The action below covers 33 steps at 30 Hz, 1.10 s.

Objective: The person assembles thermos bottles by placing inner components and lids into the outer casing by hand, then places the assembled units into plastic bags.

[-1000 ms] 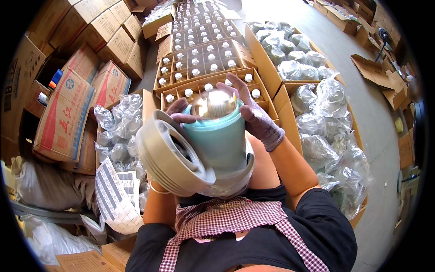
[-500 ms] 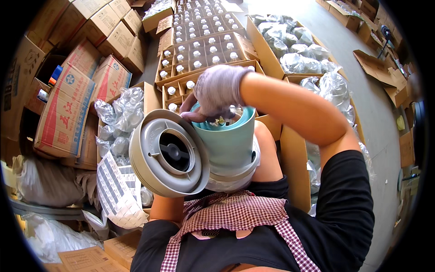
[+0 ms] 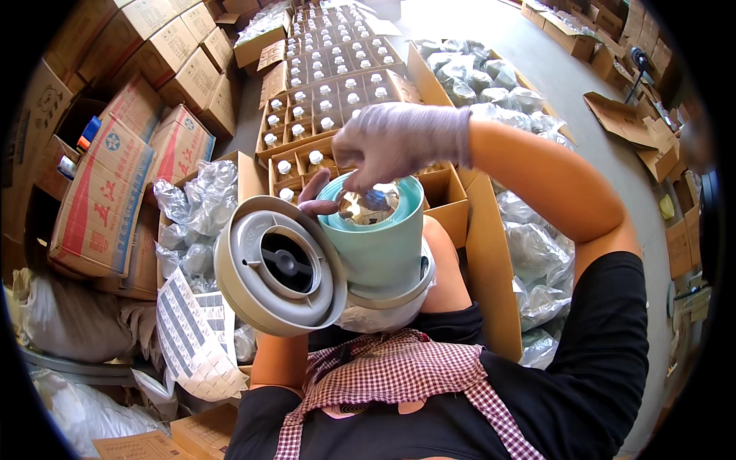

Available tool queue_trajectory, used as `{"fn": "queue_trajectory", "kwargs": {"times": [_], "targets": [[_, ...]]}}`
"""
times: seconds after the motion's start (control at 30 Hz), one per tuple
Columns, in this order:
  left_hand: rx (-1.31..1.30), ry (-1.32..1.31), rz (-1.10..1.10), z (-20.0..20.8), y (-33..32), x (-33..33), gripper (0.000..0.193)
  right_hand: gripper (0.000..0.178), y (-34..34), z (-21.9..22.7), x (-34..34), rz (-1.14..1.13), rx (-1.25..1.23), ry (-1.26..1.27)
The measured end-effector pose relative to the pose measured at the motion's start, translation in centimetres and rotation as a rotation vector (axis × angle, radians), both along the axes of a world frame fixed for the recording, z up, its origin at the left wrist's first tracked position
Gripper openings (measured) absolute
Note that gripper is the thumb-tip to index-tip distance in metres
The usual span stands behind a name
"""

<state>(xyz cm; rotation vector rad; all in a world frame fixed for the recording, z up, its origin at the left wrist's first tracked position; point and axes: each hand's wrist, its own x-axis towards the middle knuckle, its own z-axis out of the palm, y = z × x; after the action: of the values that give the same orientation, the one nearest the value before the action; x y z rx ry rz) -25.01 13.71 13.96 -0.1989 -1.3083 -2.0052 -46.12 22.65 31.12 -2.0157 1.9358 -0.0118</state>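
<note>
A teal flask body [image 3: 377, 249] stands upright on my lap, its lower end in a clear plastic bag [image 3: 383, 316]. Inside its open top shows a shiny silver dome, apparently a glass liner [image 3: 372, 204]. My right hand [image 3: 395, 142], in a grey glove, is above the opening with its fingers curled down; whether they pinch anything is hidden. My left hand [image 3: 318, 193] shows only gloved fingers gripping the teal rim at its left. A round beige-and-grey plastic part [image 3: 282, 264] with a dark centre leans against the body and covers the rest of that hand.
Cardboard cartons of white-capped bottles [image 3: 326, 100] run away in front of me. Boxes of clear-bagged items stand at the right [image 3: 537, 249] and left [image 3: 201, 195]. Printed label sheets [image 3: 195, 333] lie at my left, near stacked cartons [image 3: 111, 199].
My right hand has lifted and shifted right, out of the opening. The silver dome now shows more fully inside the teal body. My left fingers keep their grip on the rim.
</note>
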Motion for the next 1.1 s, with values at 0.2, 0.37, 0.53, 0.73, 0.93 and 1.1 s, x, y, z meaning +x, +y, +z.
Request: {"fn": "queue_trajectory", "kwargs": {"times": [0.2,0.37,0.53,0.73,0.93,1.1], "targets": [[0.29,-0.021,-0.11,1.1,1.9,-0.4,0.083,0.056,-0.4,-0.6,2.7,-0.017,0.237,0.15],[0.172,-0.064,-0.165,1.4,1.4,0.4,0.058,0.051,0.0,-2.1,0.1,0.228,0.171,0.024],[-0.1,-0.177,0.204,0.8,1.7,-0.1,0.045,0.088,1.0,-3.5,-1.2,0.355,0.123,-0.344],[-0.092,-0.124,0.075,-0.8,0.9,-1.5,0.041,0.066,0.8,-5.6,-0.9,0.216,-0.052,-0.119],[-0.426,-0.075,0.249,-2.0,1.5,-2.3,0.043,0.065,0.3,-5.6,1.8,-0.14,0.168,0.099],[-0.43,-0.087,0.291,-2.1,1.9,-2.5,0.042,0.064,0.1,-5.4,3.2,-0.157,0.146,0.158]]}}
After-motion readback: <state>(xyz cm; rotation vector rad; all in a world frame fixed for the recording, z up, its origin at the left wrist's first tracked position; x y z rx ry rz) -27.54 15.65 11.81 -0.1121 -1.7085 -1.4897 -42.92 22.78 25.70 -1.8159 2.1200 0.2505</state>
